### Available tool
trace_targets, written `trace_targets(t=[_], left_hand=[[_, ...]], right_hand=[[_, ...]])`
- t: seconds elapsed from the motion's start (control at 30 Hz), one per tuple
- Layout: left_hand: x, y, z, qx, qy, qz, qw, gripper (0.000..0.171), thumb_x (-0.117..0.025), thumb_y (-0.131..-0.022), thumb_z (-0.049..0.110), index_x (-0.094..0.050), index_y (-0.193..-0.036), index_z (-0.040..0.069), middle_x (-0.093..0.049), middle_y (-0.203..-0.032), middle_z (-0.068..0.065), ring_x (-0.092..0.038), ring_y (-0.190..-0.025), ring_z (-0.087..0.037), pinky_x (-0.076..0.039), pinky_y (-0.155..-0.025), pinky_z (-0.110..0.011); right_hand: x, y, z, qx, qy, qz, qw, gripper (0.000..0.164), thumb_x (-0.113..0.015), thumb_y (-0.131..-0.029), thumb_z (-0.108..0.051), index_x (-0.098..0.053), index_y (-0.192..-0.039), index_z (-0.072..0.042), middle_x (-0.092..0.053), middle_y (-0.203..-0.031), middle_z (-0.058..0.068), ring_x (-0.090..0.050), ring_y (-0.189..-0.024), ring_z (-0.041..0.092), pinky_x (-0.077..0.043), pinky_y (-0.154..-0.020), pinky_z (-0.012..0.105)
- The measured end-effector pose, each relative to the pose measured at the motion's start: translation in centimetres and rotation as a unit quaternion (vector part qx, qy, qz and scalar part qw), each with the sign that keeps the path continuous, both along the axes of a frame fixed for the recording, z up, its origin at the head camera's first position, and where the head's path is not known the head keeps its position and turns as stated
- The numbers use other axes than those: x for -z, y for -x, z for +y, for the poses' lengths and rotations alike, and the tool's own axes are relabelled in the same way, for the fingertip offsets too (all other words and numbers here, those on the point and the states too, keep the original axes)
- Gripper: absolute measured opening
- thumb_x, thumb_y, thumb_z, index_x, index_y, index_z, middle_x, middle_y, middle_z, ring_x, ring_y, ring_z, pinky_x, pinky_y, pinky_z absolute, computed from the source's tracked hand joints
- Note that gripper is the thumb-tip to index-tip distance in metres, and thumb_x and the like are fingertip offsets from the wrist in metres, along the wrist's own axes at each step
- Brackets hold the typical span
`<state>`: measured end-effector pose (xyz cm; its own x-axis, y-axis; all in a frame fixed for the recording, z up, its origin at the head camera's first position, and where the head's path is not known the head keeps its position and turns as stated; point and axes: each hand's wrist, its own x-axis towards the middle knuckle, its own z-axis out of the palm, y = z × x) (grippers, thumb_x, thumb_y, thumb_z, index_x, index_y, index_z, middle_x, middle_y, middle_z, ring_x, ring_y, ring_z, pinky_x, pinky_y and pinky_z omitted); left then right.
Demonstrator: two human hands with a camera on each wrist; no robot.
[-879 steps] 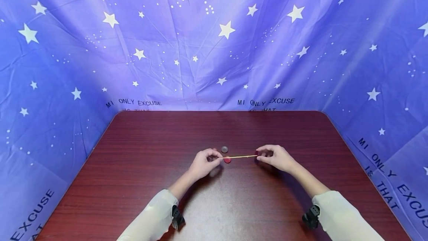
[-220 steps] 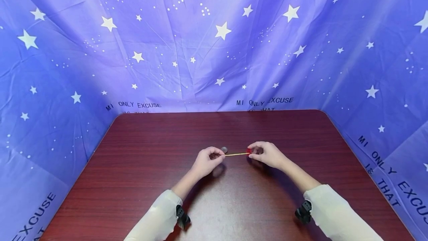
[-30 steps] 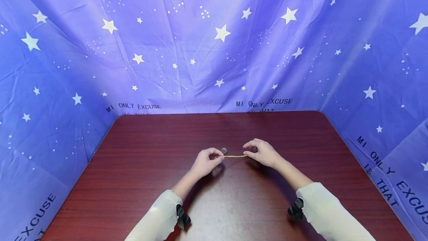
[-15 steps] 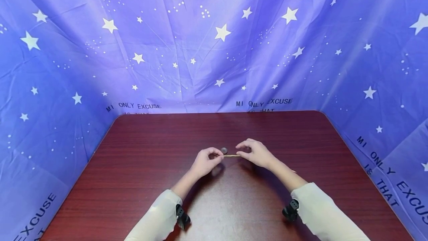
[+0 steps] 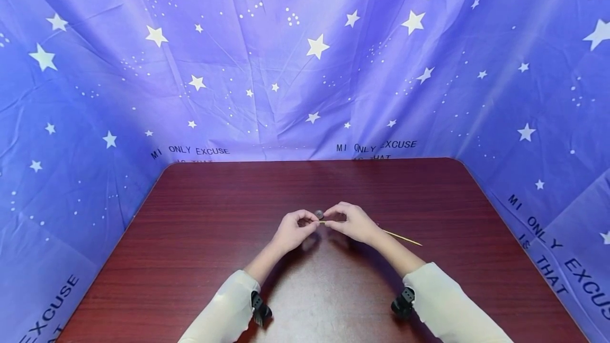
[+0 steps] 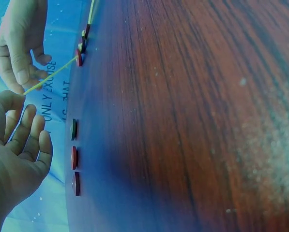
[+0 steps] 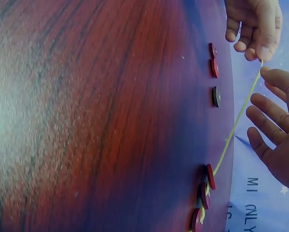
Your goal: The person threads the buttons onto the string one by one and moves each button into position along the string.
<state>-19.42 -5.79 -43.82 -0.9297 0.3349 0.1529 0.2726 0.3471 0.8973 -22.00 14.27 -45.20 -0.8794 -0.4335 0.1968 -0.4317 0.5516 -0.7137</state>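
My left hand (image 5: 293, 231) pinches one end of a yellow string (image 7: 238, 118) between thumb and fingertips, above the table. Close by, my right hand (image 5: 355, 224) has its thumb and forefinger apart beside the string. In the right wrist view the string slopes down to several threaded red buttons (image 7: 211, 176), which lean on the table. Its far tail (image 5: 402, 237) shows past my right forearm. A loose grey button (image 5: 320, 214) lies behind the fingertips. Two loose red buttons (image 6: 74, 158) stand out in the wrist views; my left hand hides them in the head view.
The dark red wooden table (image 5: 214, 195) reaches back to a blue-purple curtain (image 5: 267, 57) with stars and lettering, which also hangs along both sides. A black wrist camera (image 5: 260, 308) sits at the left cuff, another (image 5: 403, 303) at the right.
The red button seen at my right fingertips 7.3 s ago is no longer there. My right hand has moved left along the string towards my left hand, uncovering the string's tail at right.
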Motion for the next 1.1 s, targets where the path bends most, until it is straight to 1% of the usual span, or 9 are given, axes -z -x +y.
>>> trace_targets(t=[0.17,0.3,0.37,0.53,0.7,0.87,0.97,1.1], left_hand=[[0.1,0.0,0.0,-0.001,0.002,0.002,1.0000,0.009,-0.062,-0.085,0.001,-0.065,-0.091,-0.006,-0.068,-0.084,-0.020,-0.059,-0.073,-0.016,-0.046,-0.064,-0.015],[0.1,0.0,0.0,0.001,-0.001,0.001,1.0000,0.010,-0.062,-0.085,0.001,-0.065,-0.091,-0.006,-0.068,-0.084,-0.020,-0.059,-0.072,-0.017,-0.046,-0.063,-0.015],[0.2,0.1,0.0,0.003,-0.004,0.001,1.0000,0.010,-0.062,-0.085,0.001,-0.065,-0.092,-0.006,-0.068,-0.084,-0.021,-0.059,-0.072,-0.016,-0.046,-0.063,-0.015],[0.2,0.1,0.0,0.005,-0.011,0.001,0.9999,0.010,-0.062,-0.086,0.002,-0.065,-0.092,-0.006,-0.067,-0.085,-0.022,-0.059,-0.072,-0.017,-0.046,-0.063,-0.014],[0.1,-0.1,0.0,0.006,-0.012,-0.003,0.9999,0.010,-0.062,-0.086,0.002,-0.065,-0.092,-0.006,-0.067,-0.086,-0.024,-0.060,-0.074,-0.020,-0.046,-0.063,-0.014],[0.4,0.1,0.0,0.007,-0.017,-0.005,0.9998,0.011,-0.062,-0.086,0.002,-0.065,-0.092,-0.006,-0.067,-0.086,-0.025,-0.060,-0.073,-0.018,-0.046,-0.063,-0.014],[1.6,0.7,0.0,-0.001,-0.021,-0.006,0.9998,0.010,-0.063,-0.086,0.003,-0.065,-0.092,-0.005,-0.067,-0.086,-0.024,-0.059,-0.072,-0.017,-0.046,-0.062,-0.015],[3.5,1.6,0.0,-0.011,-0.025,-0.017,0.9995,0.010,-0.065,-0.085,0.007,-0.067,-0.092,-0.001,-0.069,-0.086,-0.021,-0.058,-0.071,-0.013,-0.046,-0.061,-0.015]], right_hand=[[0.1,0.0,-0.6,-0.007,0.004,0.004,1.000,0.021,-0.072,-0.082,-0.021,-0.070,-0.100,-0.011,-0.068,-0.095,0.000,-0.061,-0.090,0.014,-0.051,-0.078,0.038],[0.2,0.0,-0.9,-0.005,-0.002,0.009,1.000,0.016,-0.072,-0.081,-0.020,-0.070,-0.096,-0.014,-0.068,-0.094,-0.003,-0.061,-0.088,0.012,-0.050,-0.076,0.030],[0.4,0.0,-0.9,-0.005,-0.005,0.013,1.000,0.015,-0.072,-0.081,-0.020,-0.070,-0.095,-0.015,-0.067,-0.093,-0.004,-0.061,-0.087,0.011,-0.050,-0.076,0.028],[0.6,0.0,-1.0,-0.007,-0.004,0.016,1.000,0.011,-0.071,-0.082,-0.019,-0.071,-0.092,-0.015,-0.066,-0.089,-0.005,-0.061,-0.084,0.011,-0.051,-0.075,0.030],[0.6,0.0,-1.1,-0.009,-0.009,0.019,1.000,0.009,-0.071,-0.083,-0.021,-0.071,-0.091,-0.016,-0.067,-0.088,-0.006,-0.061,-0.084,0.009,-0.050,-0.076,0.026],[0.5,0.0,-1.1,-0.016,-0.009,0.021,1.000,0.006,-0.069,-0.084,-0.021,-0.072,-0.088,-0.017,-0.067,-0.086,-0.007,-0.060,-0.084,0.008,-0.050,-0.079,0.028],[0.5,0.1,-1.1,-0.019,-0.008,0.018,1.000,0.006,-0.068,-0.085,-0.021,-0.071,-0.088,-0.017,-0.068,-0.086,-0.007,-0.060,-0.084,0.007,-0.051,-0.078,0.027],[0.5,0.2,-1.0,-0.019,-0.007,0.015,1.000,0.008,-0.067,-0.086,-0.021,-0.071,-0.090,-0.016,-0.068,-0.087,-0.006,-0.060,-0.083,0.006,-0.051,-0.078,0.024]])
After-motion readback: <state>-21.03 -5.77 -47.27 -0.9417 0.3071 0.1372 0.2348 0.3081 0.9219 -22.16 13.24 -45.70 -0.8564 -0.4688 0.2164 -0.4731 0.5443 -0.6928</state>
